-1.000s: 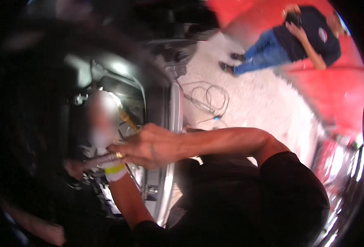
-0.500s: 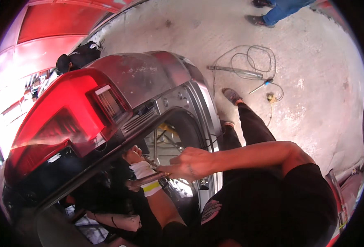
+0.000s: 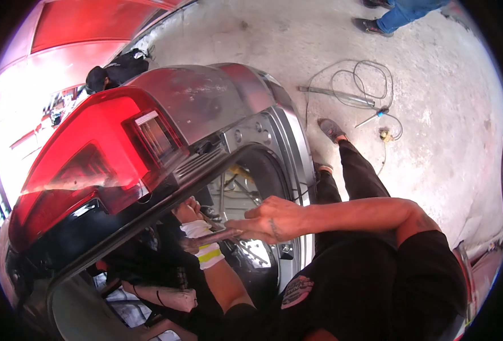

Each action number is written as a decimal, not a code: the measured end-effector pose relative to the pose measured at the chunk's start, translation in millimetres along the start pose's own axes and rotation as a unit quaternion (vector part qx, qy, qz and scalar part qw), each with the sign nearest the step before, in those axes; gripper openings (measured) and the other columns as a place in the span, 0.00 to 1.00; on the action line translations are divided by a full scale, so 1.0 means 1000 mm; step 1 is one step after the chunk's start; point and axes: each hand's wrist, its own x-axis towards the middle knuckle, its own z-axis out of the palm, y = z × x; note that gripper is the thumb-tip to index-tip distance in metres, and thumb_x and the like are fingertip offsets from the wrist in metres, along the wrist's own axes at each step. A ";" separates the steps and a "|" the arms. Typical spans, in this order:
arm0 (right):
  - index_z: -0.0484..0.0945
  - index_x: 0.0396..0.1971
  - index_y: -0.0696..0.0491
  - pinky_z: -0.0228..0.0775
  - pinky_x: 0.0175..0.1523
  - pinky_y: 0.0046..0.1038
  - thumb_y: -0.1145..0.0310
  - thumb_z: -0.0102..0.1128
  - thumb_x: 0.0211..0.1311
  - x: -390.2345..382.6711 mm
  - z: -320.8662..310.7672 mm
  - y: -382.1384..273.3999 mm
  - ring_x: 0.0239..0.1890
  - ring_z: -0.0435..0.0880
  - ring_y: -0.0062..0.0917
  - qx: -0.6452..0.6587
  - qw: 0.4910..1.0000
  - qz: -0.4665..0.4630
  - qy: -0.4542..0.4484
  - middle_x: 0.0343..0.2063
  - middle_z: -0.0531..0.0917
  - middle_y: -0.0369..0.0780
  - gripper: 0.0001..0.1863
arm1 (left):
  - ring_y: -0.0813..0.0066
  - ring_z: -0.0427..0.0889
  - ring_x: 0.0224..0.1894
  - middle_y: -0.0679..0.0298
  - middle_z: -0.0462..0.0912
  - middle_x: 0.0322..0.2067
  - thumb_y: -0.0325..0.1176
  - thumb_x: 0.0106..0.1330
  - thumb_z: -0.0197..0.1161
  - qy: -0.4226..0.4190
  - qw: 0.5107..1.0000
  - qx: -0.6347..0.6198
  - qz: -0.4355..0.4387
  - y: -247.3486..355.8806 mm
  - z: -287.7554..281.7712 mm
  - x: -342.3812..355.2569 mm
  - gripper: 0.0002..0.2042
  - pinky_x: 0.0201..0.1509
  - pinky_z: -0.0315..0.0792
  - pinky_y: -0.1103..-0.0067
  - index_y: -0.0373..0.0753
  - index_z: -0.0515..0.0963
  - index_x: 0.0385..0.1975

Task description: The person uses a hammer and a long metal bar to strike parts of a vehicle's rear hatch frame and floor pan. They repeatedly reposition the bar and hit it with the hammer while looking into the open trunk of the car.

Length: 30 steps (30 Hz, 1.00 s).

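My right hand [image 3: 275, 220] is closed on a brown bar-like tool [image 3: 214, 238], which crosses over my left wrist; its far end is blurred. Just beyond the bar, my left hand [image 3: 188, 210] has its fingers curled inside the vehicle's rear opening. What those fingers hold, if anything, is hidden. A white band with a yellow stripe [image 3: 210, 254] wraps the left wrist. To the left of the hands runs the dark rubber-edged frame [image 3: 166, 202] of the opening. Beside it is a large red tail light [image 3: 112, 145], and past that a scuffed grey body panel [image 3: 197, 99].
On the concrete floor lie a coiled cable [image 3: 362, 82], a long metal bar [image 3: 337, 96] and a thin tool with a blue part [image 3: 379, 113]. A person in dark clothing [image 3: 118, 68] is bent low behind the vehicle. Another person's blue-trousered leg [image 3: 402, 17] stands at the top right.
The whole view has shifted slightly, so the vehicle and floor items sit a little further right and up. Both hands stay in about the same place on the work, with the same grip.
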 end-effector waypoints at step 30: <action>0.64 0.61 0.57 0.69 0.33 0.31 0.64 0.52 0.70 -0.008 -0.095 0.074 0.23 0.76 0.30 0.156 0.893 0.214 0.364 0.21 0.76 0.45 0.24 | 0.81 0.58 0.11 0.71 0.64 0.16 0.42 0.69 0.54 0.045 0.993 0.104 0.008 -0.014 -0.050 0.021 0.09 0.12 0.54 0.82 0.45 0.71 0.34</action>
